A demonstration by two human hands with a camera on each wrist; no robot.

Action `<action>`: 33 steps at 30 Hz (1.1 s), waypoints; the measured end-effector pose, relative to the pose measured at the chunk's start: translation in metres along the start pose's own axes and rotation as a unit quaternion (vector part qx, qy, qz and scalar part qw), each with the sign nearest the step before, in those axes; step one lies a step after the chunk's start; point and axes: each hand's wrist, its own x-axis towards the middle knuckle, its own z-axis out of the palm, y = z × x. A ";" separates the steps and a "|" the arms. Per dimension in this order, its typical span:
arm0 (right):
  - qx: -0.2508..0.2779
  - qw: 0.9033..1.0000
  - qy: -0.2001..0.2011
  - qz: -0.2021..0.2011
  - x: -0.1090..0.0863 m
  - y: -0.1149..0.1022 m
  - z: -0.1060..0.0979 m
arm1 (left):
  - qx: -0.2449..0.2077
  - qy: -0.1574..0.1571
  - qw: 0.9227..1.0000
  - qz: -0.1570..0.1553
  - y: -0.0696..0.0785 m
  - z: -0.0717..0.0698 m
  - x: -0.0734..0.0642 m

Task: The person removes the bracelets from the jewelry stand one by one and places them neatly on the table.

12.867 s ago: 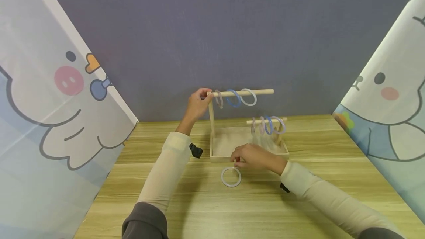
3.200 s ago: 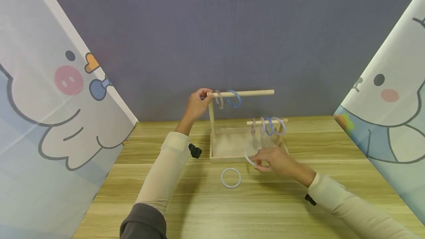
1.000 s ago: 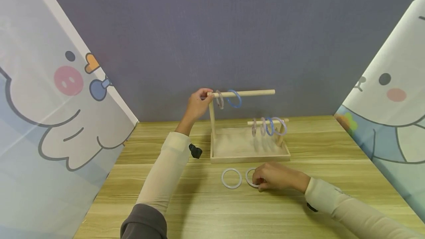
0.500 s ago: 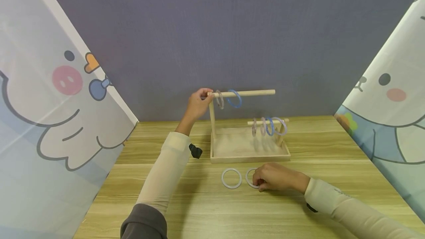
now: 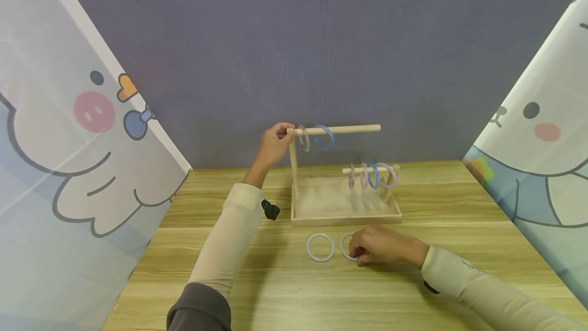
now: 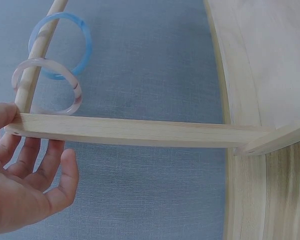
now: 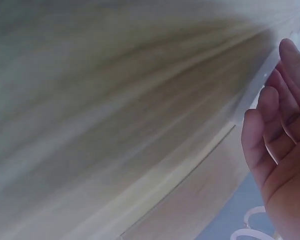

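Near the middle of the bench (image 5: 275, 290), a wooden rack (image 5: 294, 162) with a shallow tray (image 5: 346, 221) as its base; on the floor of this tray, soft shadows below the hanging bangles. On the upper bar (image 5: 356, 129), two bangles close to the left post: first a marbled pinkish bangle (image 6: 78, 95), then a blue bangle (image 6: 89, 42). On the lower bar (image 5: 345, 170), more to the right, four bangles in a row: a brownish bangle (image 5: 351, 187), a pale pink bangle (image 5: 364, 186), a deeper blue bangle (image 5: 375, 186) and a lilac bangle (image 5: 395, 178), the last beside the right post. Left hand (image 5: 274, 146) gripping the rack at its upper left corner, and so covering the end of the bar. Right hand (image 5: 376, 245) down at the bench before the tray, pinching the right edge of a white bangle (image 5: 342, 245) and hiding part of it. Just to the left, apart from it, a flat-lying white ring (image 5: 308, 247) of similar look. Along the arms, cream sleeves (image 5: 239, 229), with a small black object (image 5: 271, 210) beside the left one. On the bench surface, yellow-brown wood grain; behind, a plain grey-blue backdrop (image 5: 294, 55); at both sides, slanted pale panels (image 5: 542, 157) with cartoon animals.
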 end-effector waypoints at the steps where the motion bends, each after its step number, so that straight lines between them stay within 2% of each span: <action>1: 0.000 1.000 0.004 0.000 0.001 -0.001 -0.001 | 0.000 0.000 1.000 0.000 0.000 0.000 0.000; 7: 0.009 1.000 0.020 0.017 0.004 -0.002 -0.011 | -0.002 0.001 1.000 0.001 0.001 -0.001 0.000; 11: -0.006 0.999 0.032 0.026 0.008 -0.003 -0.022 | -0.005 0.002 1.000 0.000 0.001 -0.001 -0.001; 20: -0.066 0.992 0.108 -0.014 0.019 0.002 -0.048 | -0.003 0.002 1.000 0.000 0.000 -0.001 -0.001; 25: -0.083 0.988 0.127 -0.005 0.023 0.003 -0.060 | 0.001 0.000 1.000 -0.004 -0.001 -0.001 -0.002; 33: -0.092 0.978 0.189 0.014 0.028 0.004 -0.078 | -0.001 -0.004 1.000 -0.004 0.001 0.000 0.000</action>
